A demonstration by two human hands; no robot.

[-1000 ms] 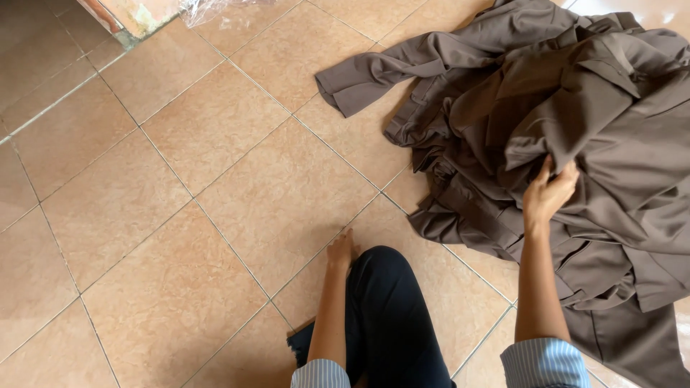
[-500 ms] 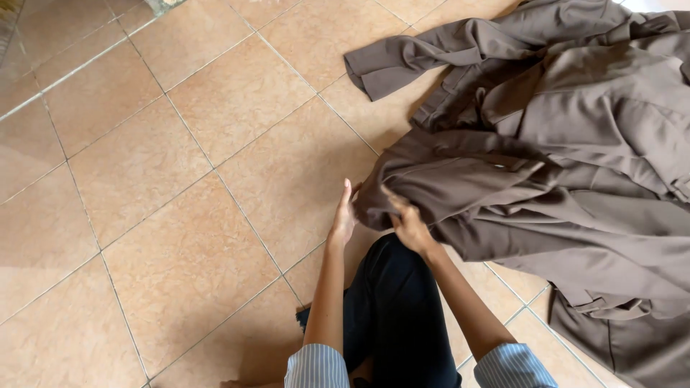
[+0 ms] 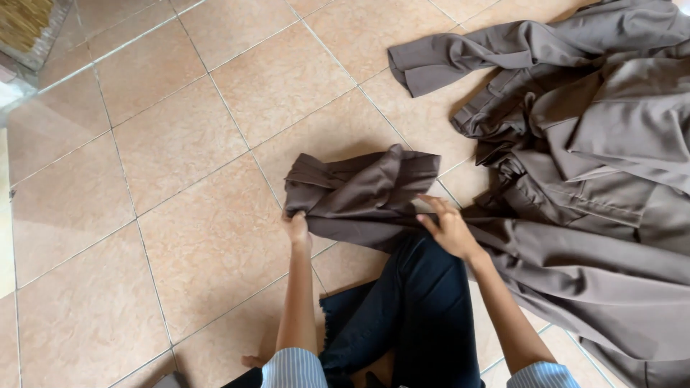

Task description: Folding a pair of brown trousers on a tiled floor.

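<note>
A brown garment (image 3: 359,188) lies crumpled on the tiled floor just beyond my knee, its long part trailing off to the right. My left hand (image 3: 296,228) grips its near left edge. My right hand (image 3: 447,224) rests on the cloth to the right, fingers spread and pointing left. A heap of more brown clothing (image 3: 589,129) lies at the right, partly joined to the piece I hold.
My leg in dark jeans (image 3: 413,316) is folded on the floor between my arms. Beige floor tiles (image 3: 180,151) stretch to the left. A woven mat corner (image 3: 25,21) shows at the top left.
The garment has been pulled left, out from the heap, and now lies in front of my knee. My left hand has taken hold of its edge; my right hand has moved onto the cloth.
</note>
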